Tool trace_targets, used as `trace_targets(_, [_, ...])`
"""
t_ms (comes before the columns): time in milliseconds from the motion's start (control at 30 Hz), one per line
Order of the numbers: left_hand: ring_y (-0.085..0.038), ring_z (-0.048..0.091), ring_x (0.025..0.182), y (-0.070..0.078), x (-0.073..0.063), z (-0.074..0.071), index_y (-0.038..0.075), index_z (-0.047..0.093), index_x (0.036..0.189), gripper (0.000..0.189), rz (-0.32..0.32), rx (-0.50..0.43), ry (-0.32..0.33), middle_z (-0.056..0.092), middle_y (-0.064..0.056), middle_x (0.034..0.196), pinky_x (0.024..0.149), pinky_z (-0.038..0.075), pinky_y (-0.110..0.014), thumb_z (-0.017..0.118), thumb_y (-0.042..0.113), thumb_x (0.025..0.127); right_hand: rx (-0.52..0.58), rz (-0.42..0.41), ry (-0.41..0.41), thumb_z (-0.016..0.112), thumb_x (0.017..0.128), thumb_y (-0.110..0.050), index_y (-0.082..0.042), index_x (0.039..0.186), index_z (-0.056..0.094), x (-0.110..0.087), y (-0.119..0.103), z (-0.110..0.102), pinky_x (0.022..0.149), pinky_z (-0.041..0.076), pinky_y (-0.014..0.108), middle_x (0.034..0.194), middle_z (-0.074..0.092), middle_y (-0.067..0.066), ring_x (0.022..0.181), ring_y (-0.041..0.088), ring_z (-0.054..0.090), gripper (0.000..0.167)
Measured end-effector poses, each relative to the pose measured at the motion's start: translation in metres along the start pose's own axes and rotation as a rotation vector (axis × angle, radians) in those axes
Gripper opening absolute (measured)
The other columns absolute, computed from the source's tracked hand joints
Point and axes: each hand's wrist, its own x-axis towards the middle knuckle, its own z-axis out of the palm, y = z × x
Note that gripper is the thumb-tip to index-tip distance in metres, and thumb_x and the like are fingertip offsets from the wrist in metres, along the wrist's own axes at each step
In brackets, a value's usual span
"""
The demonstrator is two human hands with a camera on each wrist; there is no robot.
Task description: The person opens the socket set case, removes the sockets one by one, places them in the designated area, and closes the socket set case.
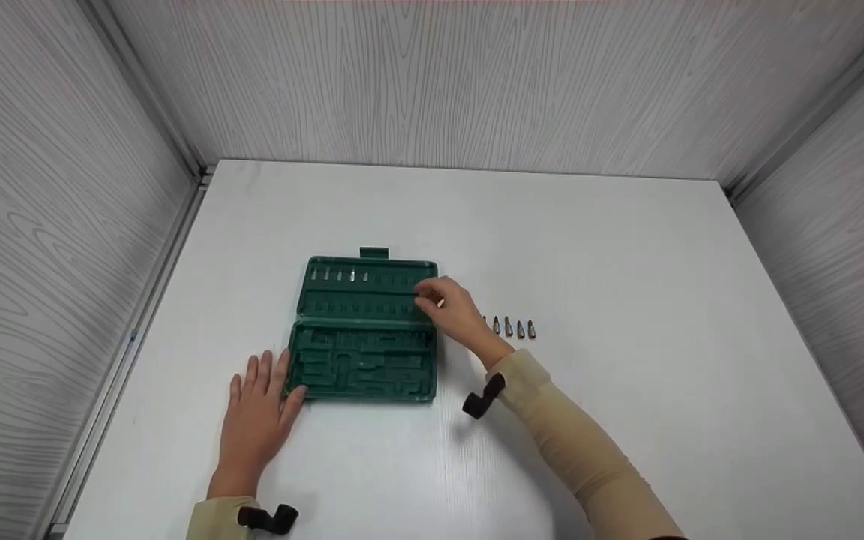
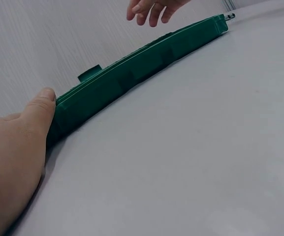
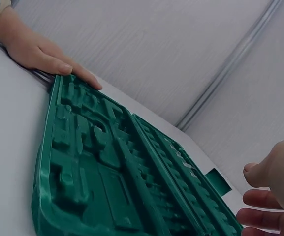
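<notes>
An open green plastic bit case [image 1: 361,361] lies flat, its lid folded away to the back. In the left part of the lid's back row sit several small silver bits [image 1: 340,275]. My left hand [image 1: 256,424] rests on the table with straight fingers, its fingers and thumb touching the case's near left corner. Over the right edge of the lid hovers my right hand [image 1: 453,309], fingers loosely bent. Its thumb [image 3: 260,174] stands apart from the fingers in the right wrist view, and I see nothing held between them.
Several metal bits [image 1: 508,327] stand in a row on the white table [image 1: 627,255], right of the case and partly behind the right wrist. A latch tab [image 1: 374,253] sticks out from the lid's far edge. Wood-grain panels [image 1: 432,82] enclose the back and sides.
</notes>
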Motion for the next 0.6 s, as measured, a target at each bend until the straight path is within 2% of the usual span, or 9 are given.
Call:
trace_targets(233, [-0.035,0.012,0.139,0.0,0.0,-0.001,0.017,0.016,0.15,0.068,-0.004,-0.005,0.006,0.022,-0.019,0.15,0.111,0.004,-0.05,0.038,0.052,0.096,-0.003,0.057,0.012,0.056,0.094,-0.02,-0.006,0.113,0.063,0.03,-0.005,0.027,0.078,0.046,0.028,0.103,0.059,0.003,0.091,0.013,0.054,0.025])
trace_targets(600, [-0.036,0.013,0.139,-0.001,-0.001,0.0,0.017,0.019,0.15,0.067,0.004,-0.001,0.014,0.022,-0.019,0.15,0.11,0.006,-0.052,0.039,0.052,0.096,-0.119,0.104,0.027,0.056,0.094,-0.016,-0.007,0.114,0.063,0.064,0.001,0.049,0.083,0.046,0.028,0.105,0.059,0.004,0.096,0.012,0.054,0.022])
